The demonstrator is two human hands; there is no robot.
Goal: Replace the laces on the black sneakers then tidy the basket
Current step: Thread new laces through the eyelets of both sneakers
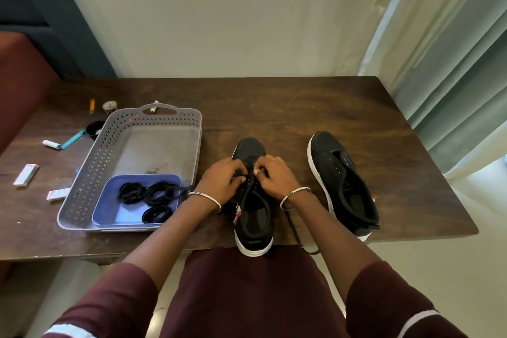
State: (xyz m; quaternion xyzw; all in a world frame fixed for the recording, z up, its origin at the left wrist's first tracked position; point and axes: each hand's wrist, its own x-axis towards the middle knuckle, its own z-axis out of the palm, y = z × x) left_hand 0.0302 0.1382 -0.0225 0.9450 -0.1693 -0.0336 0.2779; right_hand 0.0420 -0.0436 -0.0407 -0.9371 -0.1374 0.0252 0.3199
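Sneaker (253,217) at worktop (301,107) near edge, toe away. Left grip (222,181) and right grip (274,175) curled over its eyelets, pinching the lace (292,223). Second sneaker (343,181) to the right, unlaced. Basket (82,186) to the left, its blue tray (109,208) holding coiled laces (153,195).

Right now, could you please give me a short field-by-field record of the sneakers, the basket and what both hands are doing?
left hand: pinches the lace at the eyelets
right hand: pinches the same lace
sneaker in hand: toe pointing away, heel at the table edge
other sneaker: to its right, eyelets bare, untouched
grey basket: left of the sneakers
blue tray: in the basket's near end, holds coiled black laces
lace end: hangs over the near table edge
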